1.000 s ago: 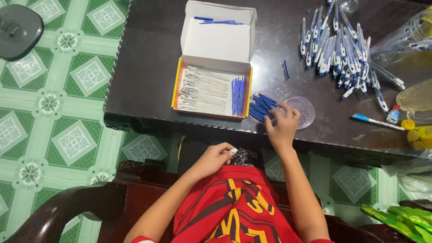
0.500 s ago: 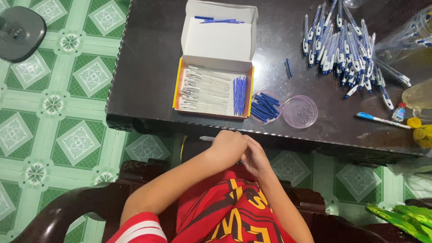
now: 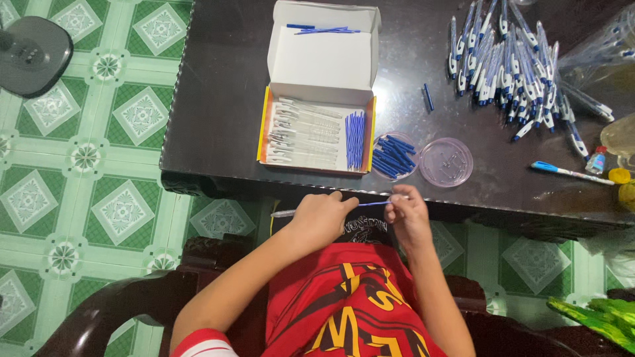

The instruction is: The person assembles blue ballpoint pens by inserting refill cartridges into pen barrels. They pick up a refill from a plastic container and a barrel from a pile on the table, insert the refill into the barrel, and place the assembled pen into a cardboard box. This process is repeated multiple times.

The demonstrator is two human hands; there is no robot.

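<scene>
Assembly seemed midway. The left hand gripped a clear plastic pen barrel; the right hand pinched a thin blue refill at the barrel's mouth, just below the dark table edge. Many finished blue-and-white pens lay piled; the open cardboard box held more barrels.

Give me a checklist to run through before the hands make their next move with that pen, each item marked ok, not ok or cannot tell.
1. Left hand grips the clear pen barrel: ok.
2. Right hand pinches the end of the blue refill: ok.
3. Refill fully seated in the barrel: cannot tell, the hands cover the joint.
4. Spare refills at hand in the small round dish: ok.
5. The other round dish holds the small parts: cannot tell, its contents are too faint.
6. Open box still holds clear barrels: ok.
</scene>
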